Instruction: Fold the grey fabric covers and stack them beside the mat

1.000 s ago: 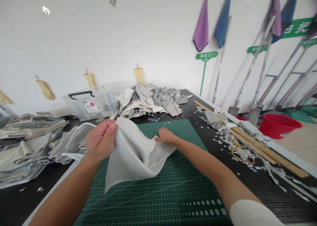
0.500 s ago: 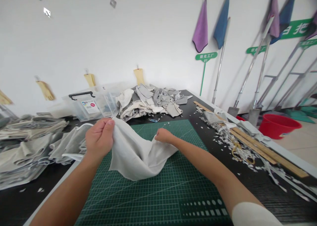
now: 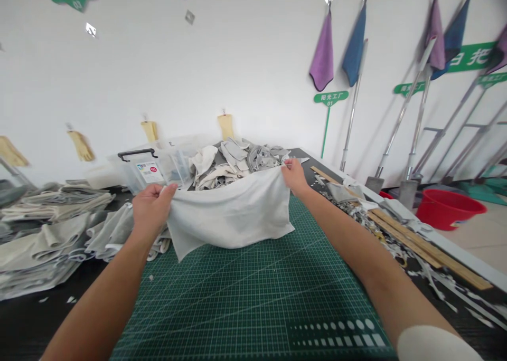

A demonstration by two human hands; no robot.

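A light grey piece of fabric hangs stretched between my two hands, its lower edge loose above the green cutting mat. My left hand pinches its upper left corner. At the upper right corner, my right hand is closed on the cloth between thumb and fingers. The fabric covers the far part of the mat. Just behind it rises a heap of grey and cream fabric pieces, partly hidden by the cloth.
Folded fabric stacks lie on the left. A clear plastic box with a black handle stands behind. On the right are wooden rulers, white scraps and yellow-handled scissors, partly covered. A red bucket stands beyond the table edge.
My right hand has moved up, away and to the right, drawing the fabric from a sagging fold into a wide, spread span. My left hand has shifted slightly left, still holding its corner.
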